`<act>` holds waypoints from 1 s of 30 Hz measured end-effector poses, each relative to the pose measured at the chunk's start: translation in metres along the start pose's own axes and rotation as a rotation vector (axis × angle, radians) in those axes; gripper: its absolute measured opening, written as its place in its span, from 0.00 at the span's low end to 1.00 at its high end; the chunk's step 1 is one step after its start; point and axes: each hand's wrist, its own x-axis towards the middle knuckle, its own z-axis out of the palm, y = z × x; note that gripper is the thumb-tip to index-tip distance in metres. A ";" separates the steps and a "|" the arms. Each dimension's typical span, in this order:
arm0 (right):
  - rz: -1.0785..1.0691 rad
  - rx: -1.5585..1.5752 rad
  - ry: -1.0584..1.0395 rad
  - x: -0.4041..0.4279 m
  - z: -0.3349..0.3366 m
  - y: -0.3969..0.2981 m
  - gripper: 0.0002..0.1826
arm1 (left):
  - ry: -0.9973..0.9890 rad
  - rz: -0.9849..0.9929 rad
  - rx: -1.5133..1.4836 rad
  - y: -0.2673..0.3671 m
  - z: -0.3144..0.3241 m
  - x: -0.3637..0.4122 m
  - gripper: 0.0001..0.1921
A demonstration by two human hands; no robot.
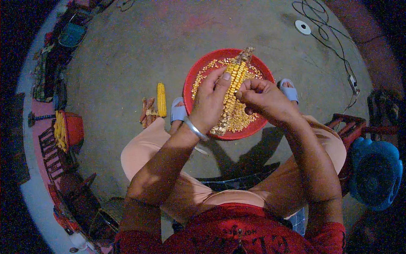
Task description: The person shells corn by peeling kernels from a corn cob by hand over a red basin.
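My left hand (212,96) grips an ear of dried yellow corn (234,76) along its left side, thumb on the kernels. The ear is tilted, its rough brown end towards the upper right, and rows of kernels look uneven or partly gone near its middle and lower end. My right hand (265,100) has thumb and fingertips against the ear's right side; whether a kernel is between them cannot be told. Beneath both hands a round red basin (228,138) holds many loose corn kernels (241,119). It stands on the floor between my feet.
A full corn ear (161,100) lies left of the basin beside several bare cobs (148,111). Further left stands a red container (75,128) of corn ears. A blue plastic object (376,173) is at the right, near a dark red wooden frame (349,122). Cables (333,49) lie upper right.
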 end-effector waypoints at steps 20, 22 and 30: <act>0.055 0.022 -0.005 0.002 0.001 0.002 0.07 | -0.132 -0.550 -0.334 0.012 -0.011 -0.001 0.20; 0.035 0.005 0.014 0.001 0.004 0.000 0.07 | -0.101 -0.550 -0.451 0.013 -0.009 -0.001 0.22; -0.096 -0.328 -0.018 -0.007 0.001 0.014 0.19 | -0.091 -0.368 -0.573 0.010 -0.015 0.007 0.20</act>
